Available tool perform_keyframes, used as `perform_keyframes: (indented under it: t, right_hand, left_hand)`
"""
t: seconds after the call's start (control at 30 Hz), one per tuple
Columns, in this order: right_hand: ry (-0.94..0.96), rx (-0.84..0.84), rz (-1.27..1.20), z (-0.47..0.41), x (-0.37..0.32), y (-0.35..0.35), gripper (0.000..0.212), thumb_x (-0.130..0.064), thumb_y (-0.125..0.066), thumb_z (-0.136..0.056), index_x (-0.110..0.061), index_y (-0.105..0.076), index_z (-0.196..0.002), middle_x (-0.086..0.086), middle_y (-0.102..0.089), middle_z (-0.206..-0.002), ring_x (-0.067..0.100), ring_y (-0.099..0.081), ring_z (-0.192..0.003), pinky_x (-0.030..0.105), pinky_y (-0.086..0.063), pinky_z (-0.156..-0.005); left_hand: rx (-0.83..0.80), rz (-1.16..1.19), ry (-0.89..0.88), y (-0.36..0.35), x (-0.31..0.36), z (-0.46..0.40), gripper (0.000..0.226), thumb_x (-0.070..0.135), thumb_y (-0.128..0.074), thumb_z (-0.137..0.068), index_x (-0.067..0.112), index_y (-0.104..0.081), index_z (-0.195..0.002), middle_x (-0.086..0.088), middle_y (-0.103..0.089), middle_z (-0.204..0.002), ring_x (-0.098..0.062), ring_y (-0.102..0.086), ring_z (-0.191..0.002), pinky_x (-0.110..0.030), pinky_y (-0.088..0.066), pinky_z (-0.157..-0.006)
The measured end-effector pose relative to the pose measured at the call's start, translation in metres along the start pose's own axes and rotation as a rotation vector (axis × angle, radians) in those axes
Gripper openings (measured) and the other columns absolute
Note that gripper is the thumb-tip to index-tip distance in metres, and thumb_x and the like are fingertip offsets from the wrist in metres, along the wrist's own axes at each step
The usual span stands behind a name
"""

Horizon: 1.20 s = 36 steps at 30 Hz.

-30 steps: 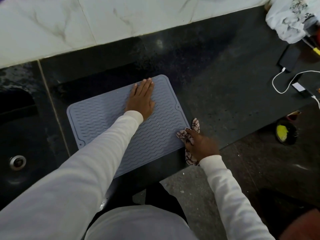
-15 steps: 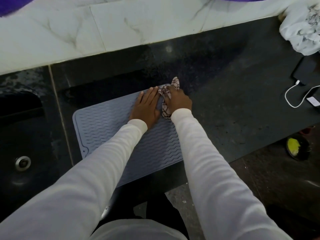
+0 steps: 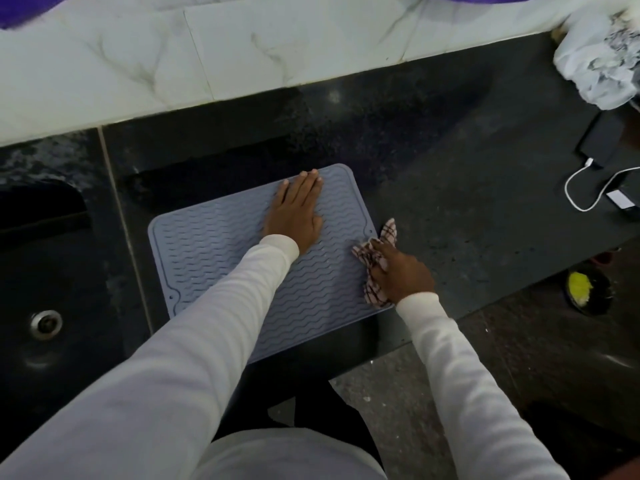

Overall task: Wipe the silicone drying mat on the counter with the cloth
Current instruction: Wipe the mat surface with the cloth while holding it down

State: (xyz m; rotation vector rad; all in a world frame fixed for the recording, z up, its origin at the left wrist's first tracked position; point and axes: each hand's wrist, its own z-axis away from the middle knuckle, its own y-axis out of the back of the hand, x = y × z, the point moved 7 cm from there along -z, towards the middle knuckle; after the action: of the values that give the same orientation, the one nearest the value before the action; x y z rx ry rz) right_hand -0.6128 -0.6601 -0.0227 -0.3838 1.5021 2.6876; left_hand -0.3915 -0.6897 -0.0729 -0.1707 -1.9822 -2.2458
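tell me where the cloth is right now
In the head view, the checked cloth is bunched under the right hand at the right edge of the grey mat, right of the flat left hand.

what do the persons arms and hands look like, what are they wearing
Both arms wear long, plain off-white sleeves with ribbed cuffs ending at the wrists. The left hand and right hand are bare: no gloves, rings, watch or bracelets visible. The sleeves show no logos or markings.

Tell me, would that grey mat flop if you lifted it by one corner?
Probably. The mat lies thin and perfectly flat on the counter, which suggests soft sheet. The left hand is pressing it down, so it may slide when wiped.
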Motion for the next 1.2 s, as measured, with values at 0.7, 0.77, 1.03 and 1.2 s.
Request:
perform_keyframes:
  t: [0.7,0.77,1.03,1.2]
  right_hand:
    - [-0.124,0.096,-0.135,0.095,0.045,-0.060,0.056,-0.042,-0.056,-0.090,-0.034,-0.039,-0.143,0.015,-0.066,-0.113,0.036,-0.065,-0.095,0.043,-0.053,-0.078]
    - [-0.135,0.100,-0.153,0.097,0.041,-0.063,0.059,-0.043,-0.056,-0.090,-0.031,-0.038,-0.144,0.017,-0.066,-0.112,0.037,-0.065,-0.095,0.044,-0.053,-0.078]
    - [-0.098,0.098,-0.211,0.119,0.004,-0.086,0.060,-0.046,-0.058,-0.088,-0.031,-0.040,-0.143,0.016,-0.068,-0.108,0.036,-0.066,-0.094,0.040,-0.052,-0.076]
    - [0.072,-0.003,-0.294,0.120,-0.022,-0.083,0.049,-0.037,-0.064,-0.087,-0.032,-0.051,-0.134,0.005,-0.067,-0.117,0.029,-0.063,-0.105,0.032,-0.047,-0.080]
  left_hand:
    - [0.011,-0.012,0.000,-0.002,0.002,0.001,0.073,0.036,-0.033,-0.093,0.013,-0.007,-0.157,-0.004,-0.004,-0.165,-0.022,-0.004,-0.152,-0.046,-0.005,-0.123]
    - [-0.003,0.000,-0.002,-0.001,0.002,0.001,0.073,0.035,-0.032,-0.092,0.013,-0.007,-0.157,-0.004,-0.004,-0.165,-0.022,-0.004,-0.152,-0.046,-0.005,-0.123]
    - [-0.014,-0.020,-0.005,-0.004,0.000,0.002,0.073,0.036,-0.028,-0.093,0.014,-0.002,-0.157,-0.003,0.001,-0.165,-0.022,0.000,-0.152,-0.045,-0.005,-0.123]
    - [-0.036,-0.017,-0.060,-0.001,-0.001,0.003,0.069,0.033,-0.029,-0.099,0.014,0.001,-0.157,-0.005,0.004,-0.165,-0.022,0.003,-0.152,-0.044,-0.002,-0.123]
